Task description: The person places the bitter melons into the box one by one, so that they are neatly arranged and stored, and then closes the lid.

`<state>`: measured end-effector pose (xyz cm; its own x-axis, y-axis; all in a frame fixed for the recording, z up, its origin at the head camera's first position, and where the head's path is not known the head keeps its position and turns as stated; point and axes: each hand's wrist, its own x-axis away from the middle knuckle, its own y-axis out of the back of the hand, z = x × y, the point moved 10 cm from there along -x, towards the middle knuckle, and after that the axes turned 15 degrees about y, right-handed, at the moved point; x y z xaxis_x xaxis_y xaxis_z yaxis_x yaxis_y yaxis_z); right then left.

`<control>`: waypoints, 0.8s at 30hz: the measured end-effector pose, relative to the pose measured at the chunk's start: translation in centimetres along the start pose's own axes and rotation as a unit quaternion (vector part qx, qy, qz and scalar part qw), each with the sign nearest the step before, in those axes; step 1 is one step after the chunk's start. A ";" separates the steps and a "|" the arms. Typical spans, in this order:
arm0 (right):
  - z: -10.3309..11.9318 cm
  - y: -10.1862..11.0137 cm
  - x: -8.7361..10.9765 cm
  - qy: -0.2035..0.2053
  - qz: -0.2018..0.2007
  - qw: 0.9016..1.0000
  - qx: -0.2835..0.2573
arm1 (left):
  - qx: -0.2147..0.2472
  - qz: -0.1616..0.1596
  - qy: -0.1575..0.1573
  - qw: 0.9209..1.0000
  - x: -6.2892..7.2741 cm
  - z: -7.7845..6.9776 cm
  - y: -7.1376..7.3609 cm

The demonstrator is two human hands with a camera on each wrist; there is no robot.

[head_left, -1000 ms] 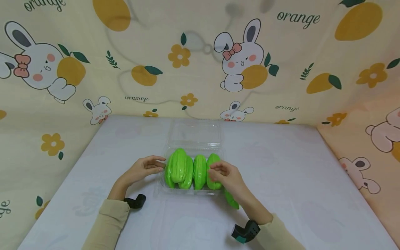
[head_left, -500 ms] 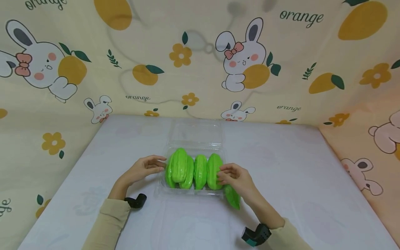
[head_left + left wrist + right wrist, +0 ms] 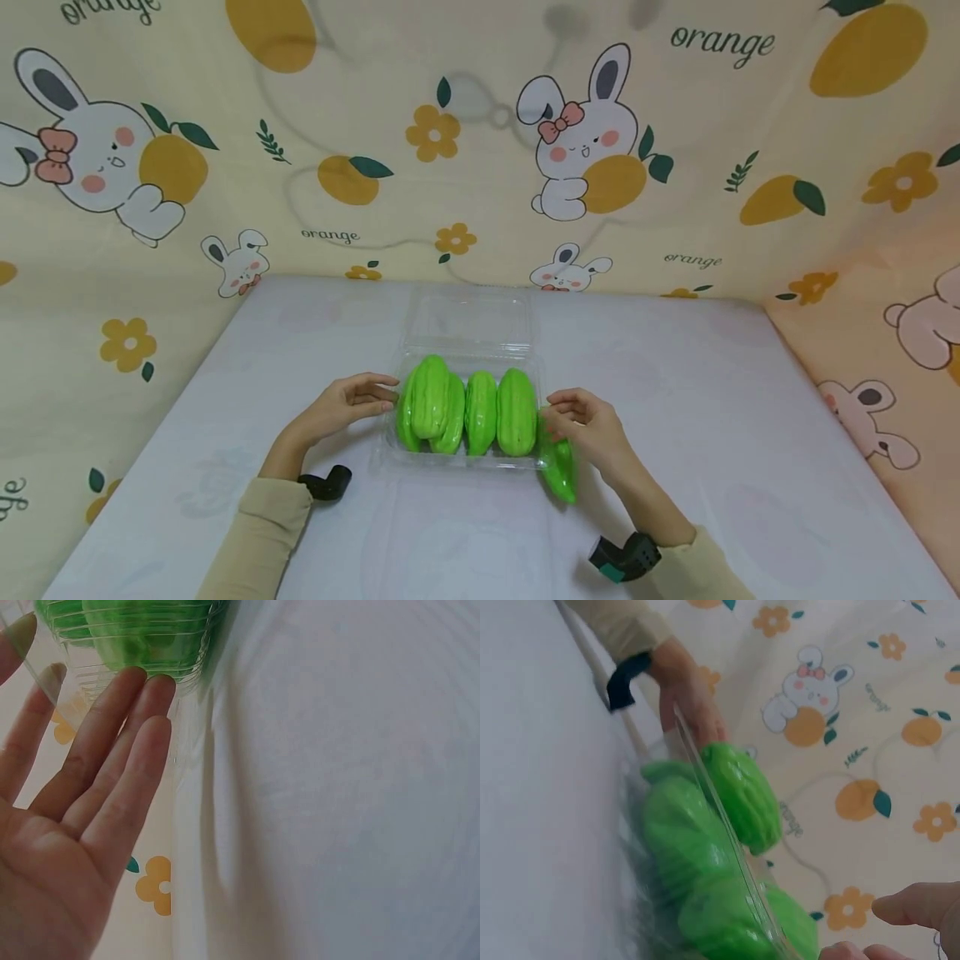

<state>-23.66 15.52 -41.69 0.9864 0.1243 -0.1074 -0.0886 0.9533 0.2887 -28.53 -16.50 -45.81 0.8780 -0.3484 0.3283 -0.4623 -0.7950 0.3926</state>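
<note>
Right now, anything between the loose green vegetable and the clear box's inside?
Sideways, yes: the clear box's right wall, with another green vegetable just inside it. Over the top, nothing visible blocks the loose green vegetable; the lid is folded back.

You are at a staged recording booth; the kind of room around it cannot be told. Evidence: rabbit-and-orange printed backdrop point(image 3: 480, 192) along three sides of your white-topped table point(image 3: 675, 400), black camera point(image 3: 327, 483) on your left wrist.

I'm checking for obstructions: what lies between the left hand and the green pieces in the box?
The box's clear side wall, as the left wrist view shows; the green pieces show through it.
</note>
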 end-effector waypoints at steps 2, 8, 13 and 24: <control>-0.1 0.5 -0.1 0.004 -0.005 1.000 0.015 | 0.001 0.000 0.000 1.000 -0.1 0.0 0.0; -0.6 1.6 -0.6 0.011 -0.009 0.999 0.038 | 0.006 0.007 -0.004 1.000 -0.3 -0.1 -0.1; -1.2 2.1 -0.8 0.002 -0.006 0.998 0.068 | 0.006 0.008 -0.001 1.000 -0.2 -0.1 0.0; -2.5 2.4 -1.0 -0.018 0.007 0.995 0.096 | 0.006 0.005 0.004 1.000 -0.2 0.1 0.0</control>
<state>-25.23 18.37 -43.29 0.9898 0.1248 -0.0688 -0.0786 0.8807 0.4671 -28.66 -16.51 -45.99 0.8719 -0.3532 0.3393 -0.4701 -0.7976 0.3779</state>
